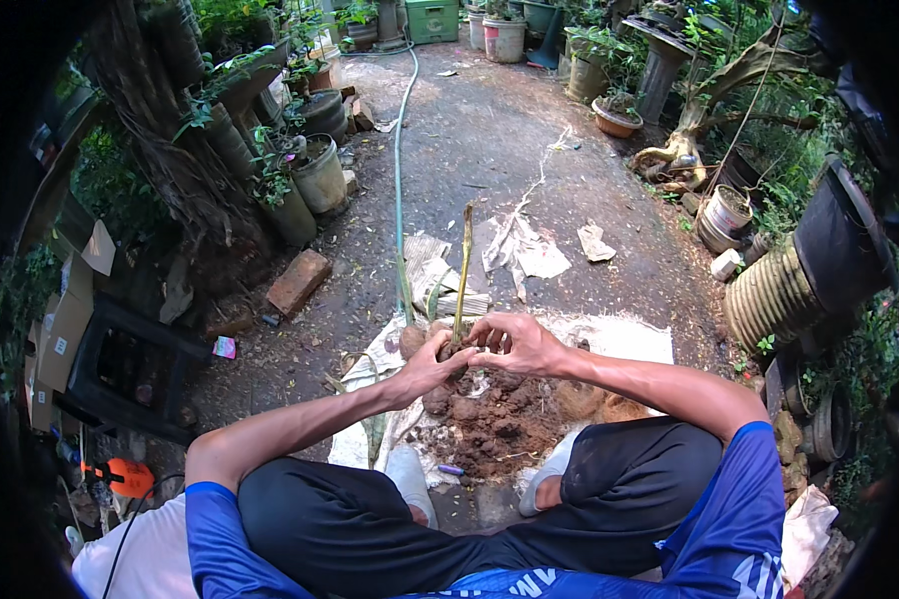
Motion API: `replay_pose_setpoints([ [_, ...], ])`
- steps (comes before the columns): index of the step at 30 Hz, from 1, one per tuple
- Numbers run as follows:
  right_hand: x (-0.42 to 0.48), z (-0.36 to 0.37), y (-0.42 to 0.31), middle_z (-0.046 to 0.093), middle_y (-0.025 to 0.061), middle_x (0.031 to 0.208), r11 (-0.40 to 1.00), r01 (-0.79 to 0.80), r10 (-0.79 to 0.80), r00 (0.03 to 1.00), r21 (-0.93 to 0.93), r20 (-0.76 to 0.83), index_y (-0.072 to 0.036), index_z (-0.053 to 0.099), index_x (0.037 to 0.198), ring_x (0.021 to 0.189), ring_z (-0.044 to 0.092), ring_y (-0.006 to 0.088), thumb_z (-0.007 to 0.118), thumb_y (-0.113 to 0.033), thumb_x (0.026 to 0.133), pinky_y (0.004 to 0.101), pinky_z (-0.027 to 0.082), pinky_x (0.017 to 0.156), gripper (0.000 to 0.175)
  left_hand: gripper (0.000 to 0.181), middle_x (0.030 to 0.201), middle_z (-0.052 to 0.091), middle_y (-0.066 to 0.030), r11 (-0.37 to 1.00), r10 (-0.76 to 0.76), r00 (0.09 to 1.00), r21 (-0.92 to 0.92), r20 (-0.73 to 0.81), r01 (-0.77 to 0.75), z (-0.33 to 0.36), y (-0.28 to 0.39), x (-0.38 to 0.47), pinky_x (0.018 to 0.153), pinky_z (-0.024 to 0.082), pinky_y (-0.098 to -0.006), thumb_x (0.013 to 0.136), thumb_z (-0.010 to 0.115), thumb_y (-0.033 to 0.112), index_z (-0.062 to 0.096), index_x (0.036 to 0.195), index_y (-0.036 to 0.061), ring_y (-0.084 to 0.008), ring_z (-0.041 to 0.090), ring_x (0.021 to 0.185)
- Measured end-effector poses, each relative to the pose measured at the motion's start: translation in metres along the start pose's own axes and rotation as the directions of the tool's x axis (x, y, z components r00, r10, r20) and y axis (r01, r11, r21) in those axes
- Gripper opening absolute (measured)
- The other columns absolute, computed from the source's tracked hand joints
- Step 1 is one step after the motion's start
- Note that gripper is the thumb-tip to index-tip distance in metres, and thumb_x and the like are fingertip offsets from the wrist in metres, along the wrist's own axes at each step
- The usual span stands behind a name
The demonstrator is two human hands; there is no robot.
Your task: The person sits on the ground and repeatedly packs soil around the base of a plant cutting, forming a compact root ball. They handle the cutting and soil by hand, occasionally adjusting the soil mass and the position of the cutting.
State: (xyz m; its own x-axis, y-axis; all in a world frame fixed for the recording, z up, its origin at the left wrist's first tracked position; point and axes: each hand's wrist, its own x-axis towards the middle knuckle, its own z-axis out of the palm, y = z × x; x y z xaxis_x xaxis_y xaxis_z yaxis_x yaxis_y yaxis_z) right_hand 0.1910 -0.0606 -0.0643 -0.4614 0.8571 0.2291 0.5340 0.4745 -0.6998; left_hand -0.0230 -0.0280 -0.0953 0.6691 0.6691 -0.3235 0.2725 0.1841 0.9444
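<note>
A tall bare plant stem (462, 277) stands upright with a ball of dark soil (458, 359) at its base. My left hand (428, 368) grips the soil ball from the left. My right hand (517, 344) touches its right side with curled fingers; thumb and fingertips press near the stem's foot. Just behind the left hand lies a round brown ball (413, 341). Beneath my hands a heap of reddish-brown soil (494, 427) lies on a white woven sack (629, 338). Fibrous coconut husk (620, 408) is at the heap's right side.
A purple lighter-like object (451, 470) lies between my feet. A green hose (398, 172) runs along the path. Left are a brick (299, 282), a black plastic stool (131, 359) and an orange tool (123, 477). Torn sacking (528, 251) lies ahead; a large black pot (843, 239) is at right.
</note>
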Motion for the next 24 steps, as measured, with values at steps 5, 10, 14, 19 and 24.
replay_pose_setpoints([
  [5,0.005,0.004,-0.002,0.068,0.0107,0.092,0.991,-0.104,0.106,0.994,0.090,-0.023,-0.002,0.064,0.100,0.082,0.065,0.0190,0.065,-0.023,0.088,0.0310,0.053,0.068,0.025,0.037,0.089,0.050,-0.0011,0.986,-0.060,0.998,-0.155,0.026,0.063,-0.005,-0.010,0.002,0.066,0.042,-0.0263,0.097,0.048,0.040,0.047,0.110,0.0057,-0.0074,0.046,0.079],
  [10,0.005,-0.002,0.000,0.068,0.0111,0.093,1.000,-0.015,0.015,1.000,0.006,0.008,-0.003,0.064,0.099,0.085,0.065,0.0221,0.064,-0.017,0.087,0.0343,0.053,0.074,0.019,0.029,0.084,0.047,0.0005,0.994,0.082,0.996,0.072,0.028,-0.084,-0.004,-0.017,0.001,0.061,0.046,-0.0277,0.100,0.045,0.034,0.044,0.115,0.0092,-0.0089,0.047,0.071],
  [14,0.002,-0.004,0.000,0.068,0.0121,0.095,0.998,-0.028,0.032,0.996,-0.057,0.080,-0.005,0.066,0.101,0.089,0.065,0.0248,0.067,-0.019,0.084,0.0374,0.053,0.080,0.023,0.029,0.084,0.048,-0.0001,0.992,0.038,0.998,0.121,0.046,-0.043,-0.004,-0.017,-0.001,0.063,0.046,-0.0272,0.100,0.046,0.031,0.043,0.116,0.0074,-0.0089,0.048,0.073],
  [19,0.001,-0.004,0.000,0.067,0.0126,0.103,0.985,-0.162,0.169,0.974,-0.057,0.151,-0.006,0.068,0.106,0.095,0.064,0.0252,0.071,-0.027,0.082,0.0386,0.052,0.082,0.033,0.037,0.104,0.050,-0.0048,0.962,0.182,0.980,0.191,0.080,-0.194,-0.001,-0.019,0.000,0.082,0.044,-0.0280,0.098,0.050,0.028,0.038,0.125,0.0049,-0.0109,0.049,0.095],
  [24,0.004,-0.007,0.000,0.069,0.0120,0.102,0.965,-0.261,0.261,0.945,-0.027,0.198,-0.006,0.069,0.106,0.090,0.066,0.0223,0.072,-0.030,0.082,0.0366,0.053,0.080,0.034,0.046,0.118,0.047,-0.0091,0.946,0.214,0.974,0.232,0.071,-0.225,0.001,-0.019,0.001,0.093,0.040,-0.0293,0.096,0.053,0.028,0.032,0.131,0.0051,-0.0139,0.046,0.111],
])
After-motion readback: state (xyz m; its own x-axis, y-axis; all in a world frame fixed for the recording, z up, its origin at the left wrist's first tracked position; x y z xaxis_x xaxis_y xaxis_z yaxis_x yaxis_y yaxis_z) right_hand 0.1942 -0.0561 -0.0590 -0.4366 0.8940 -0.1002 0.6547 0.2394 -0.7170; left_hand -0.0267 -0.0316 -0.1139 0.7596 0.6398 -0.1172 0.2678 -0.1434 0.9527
